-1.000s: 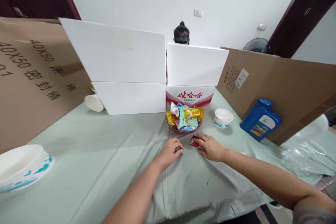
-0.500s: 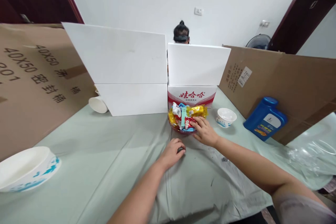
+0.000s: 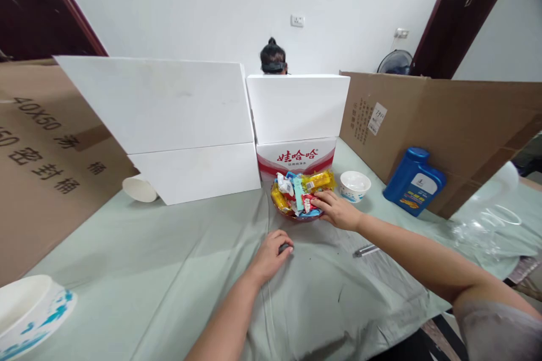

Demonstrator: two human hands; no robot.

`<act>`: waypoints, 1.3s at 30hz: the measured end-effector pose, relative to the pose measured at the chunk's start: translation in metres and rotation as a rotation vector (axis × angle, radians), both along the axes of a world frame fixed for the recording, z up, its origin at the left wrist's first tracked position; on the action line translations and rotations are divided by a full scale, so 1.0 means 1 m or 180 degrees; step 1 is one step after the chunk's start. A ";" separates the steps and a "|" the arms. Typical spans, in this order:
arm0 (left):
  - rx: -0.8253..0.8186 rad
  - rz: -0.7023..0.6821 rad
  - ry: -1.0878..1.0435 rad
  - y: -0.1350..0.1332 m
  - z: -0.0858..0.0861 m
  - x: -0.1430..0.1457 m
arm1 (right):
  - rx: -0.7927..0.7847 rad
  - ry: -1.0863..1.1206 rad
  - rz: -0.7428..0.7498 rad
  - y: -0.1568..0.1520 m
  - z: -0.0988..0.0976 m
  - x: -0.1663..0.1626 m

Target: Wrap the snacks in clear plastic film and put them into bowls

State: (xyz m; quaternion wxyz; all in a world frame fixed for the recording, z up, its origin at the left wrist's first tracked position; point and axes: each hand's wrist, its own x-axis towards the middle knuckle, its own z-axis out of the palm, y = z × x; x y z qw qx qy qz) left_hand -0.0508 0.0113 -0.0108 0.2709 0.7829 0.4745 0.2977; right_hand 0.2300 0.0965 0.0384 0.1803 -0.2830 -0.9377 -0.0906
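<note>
Now inside the snack bowl (image 3: pixel 292 216), the red packet (image 3: pixel 308 202) no longer lies on the worktop (image 3: pixel 178 271) as it does a second ago, and the right hand (image 3: pixel 339 212) is up at the bowl's right side with it; the view itself swings slightly. Brown cardboard (image 3: pixel 449 130) stands along both sides, cut off at the frame's edges. Across the far end, white panels (image 3: pixel 169 101) hide all but the top of a person's head (image 3: pixel 273 56). A large paper bowl (image 3: pixel 53 316) is cropped at the lower left, while a blue bottle (image 3: pixel 412 183) stands whole by the right cardboard. Near the snack bowl sits a smaller paper bowl (image 3: pixel 354 187); a white cup (image 3: pixel 138 189) is partly hidden behind the panels. Of the hands, the right has its fingers loosely extended over the packet's end, and whether they pinch it I cannot tell. The left hand (image 3: pixel 270 256) rests on the worktop, curled around a dark object (image 3: pixel 285 248) too covered to identify
</note>
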 end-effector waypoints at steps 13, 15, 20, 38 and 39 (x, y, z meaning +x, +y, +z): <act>0.0167 0.0180 -0.0138 -0.007 -0.003 0.005 | -0.0140 0.0271 -0.0208 -0.008 0.000 0.056; 0.0118 0.0200 -0.0134 -0.005 -0.005 0.004 | -0.0085 0.0370 -0.0195 -0.016 0.002 0.063; 0.0065 0.0173 0.0007 -0.003 -0.002 0.002 | -0.0304 0.0871 -0.1239 -0.035 -0.004 0.088; -0.0030 0.0082 -0.0074 0.002 -0.003 -0.001 | -0.0143 0.1423 -0.1741 -0.008 0.008 0.033; -0.0004 0.0075 -0.0078 0.002 -0.003 -0.001 | -0.0114 0.1305 -0.1437 -0.023 0.005 0.018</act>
